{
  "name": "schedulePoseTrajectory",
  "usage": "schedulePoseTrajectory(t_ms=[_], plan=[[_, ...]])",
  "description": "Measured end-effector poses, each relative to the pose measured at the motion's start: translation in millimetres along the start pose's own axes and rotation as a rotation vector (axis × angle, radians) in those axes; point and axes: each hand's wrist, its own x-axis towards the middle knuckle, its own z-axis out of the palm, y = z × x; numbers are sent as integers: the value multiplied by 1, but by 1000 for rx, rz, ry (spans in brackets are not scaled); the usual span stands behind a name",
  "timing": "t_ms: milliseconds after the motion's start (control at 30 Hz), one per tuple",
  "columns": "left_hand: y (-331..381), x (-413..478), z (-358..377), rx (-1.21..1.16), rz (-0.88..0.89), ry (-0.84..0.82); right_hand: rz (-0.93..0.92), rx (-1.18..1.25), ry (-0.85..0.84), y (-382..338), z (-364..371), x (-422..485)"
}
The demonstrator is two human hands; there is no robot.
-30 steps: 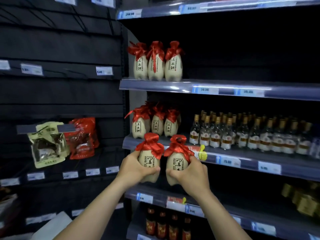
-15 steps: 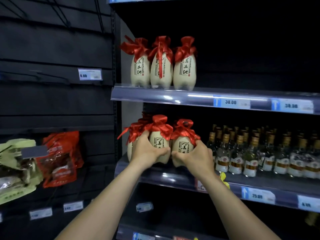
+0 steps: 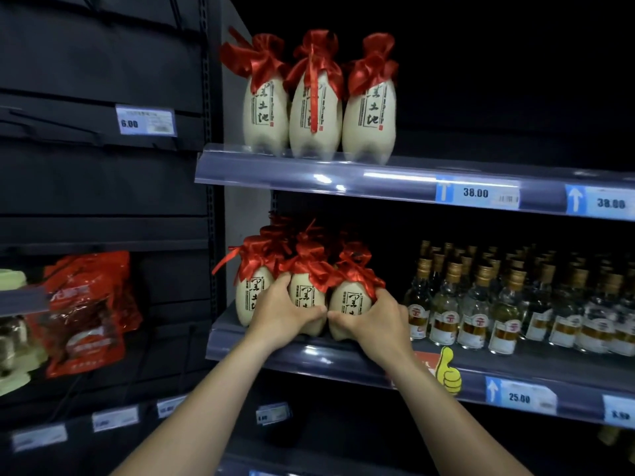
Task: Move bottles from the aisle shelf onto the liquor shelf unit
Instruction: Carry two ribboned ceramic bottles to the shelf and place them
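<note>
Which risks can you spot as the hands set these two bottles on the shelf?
1. The left hand and right hand hold bottles pressed together; they could knock.
2. The right bottle sits near the shelf edge and might tip off.
3. Its red ribbon could snag neighbouring bows.

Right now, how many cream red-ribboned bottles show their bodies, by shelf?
Cream bottles on the upper shelf: 3
Cream bottles, front of the middle shelf: 3 (left hand grips the centre bottle, right hand grips the right bottle)
Total: 6
</note>
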Motion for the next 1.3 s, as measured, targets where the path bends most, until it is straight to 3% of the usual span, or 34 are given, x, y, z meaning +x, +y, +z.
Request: schedulePoseTrajectory(t_ms=[200, 367, 467, 567, 900, 1200, 1300], plan=[[1, -15, 2, 107, 141, 103, -33, 42, -65, 3, -2, 0], [-32, -35, -24, 10, 195, 446, -50, 81, -154, 16, -12, 2], [-46, -26, -36, -44, -48, 279, -45, 74, -158, 18, -11, 3], [-45, -19, -30, -29, -48, 149, -55, 68, -129, 17, -6, 2], [-47, -17, -22, 59, -58, 196, -50, 79, -89, 8, 7, 0], [-59, -18, -32, -13, 9, 180, -20, 61, -145, 5, -5, -8], [-58, -34, -40, 21, 36, 239, -30, 37, -78, 6, -17, -21]])
